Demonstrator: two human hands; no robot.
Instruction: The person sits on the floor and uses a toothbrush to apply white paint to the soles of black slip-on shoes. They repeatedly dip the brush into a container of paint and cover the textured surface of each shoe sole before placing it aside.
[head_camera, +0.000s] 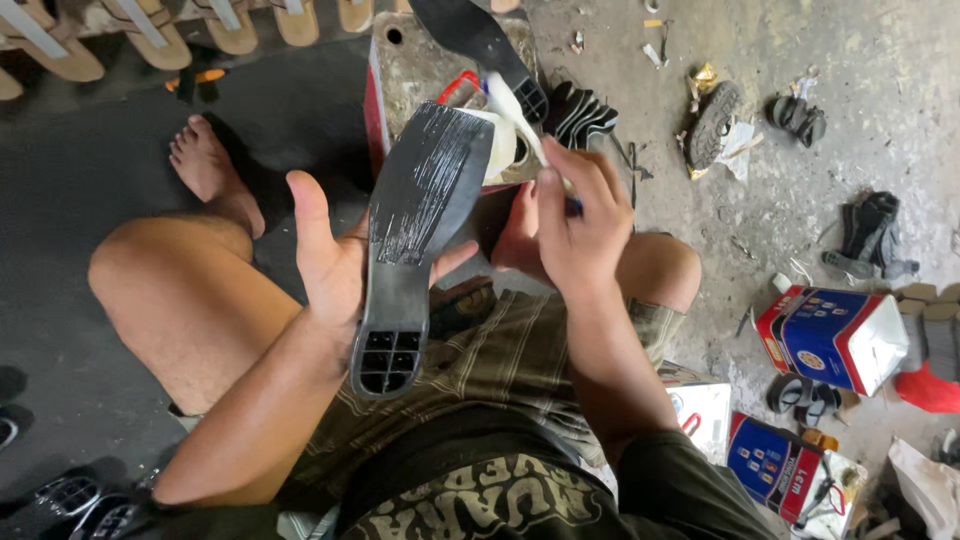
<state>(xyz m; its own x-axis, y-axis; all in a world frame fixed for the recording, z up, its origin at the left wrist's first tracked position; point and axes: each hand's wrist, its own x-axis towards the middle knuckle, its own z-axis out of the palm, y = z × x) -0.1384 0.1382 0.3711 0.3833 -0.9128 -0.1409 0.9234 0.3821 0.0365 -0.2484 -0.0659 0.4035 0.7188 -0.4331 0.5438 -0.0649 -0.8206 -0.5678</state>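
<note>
Cradling the black shoe sole (415, 225) on the open left hand (335, 265), the right hand (580, 225) grips a gluey brush (515, 110), mid-coat, heel end next I'd judge.

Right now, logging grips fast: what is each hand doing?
Left hand: open, palm cradling the black rubber shoe sole.
Right hand: closed on a glue-whitened brush.

Left hand (335, 262) mid-frame, palm up, thumb raised, fingers spread flat, forearm running to lower left, right hand (580, 225) right of centre, fingers curled tight in a pinch, wrist bent, forearm dropping toward bottom centre
</note>
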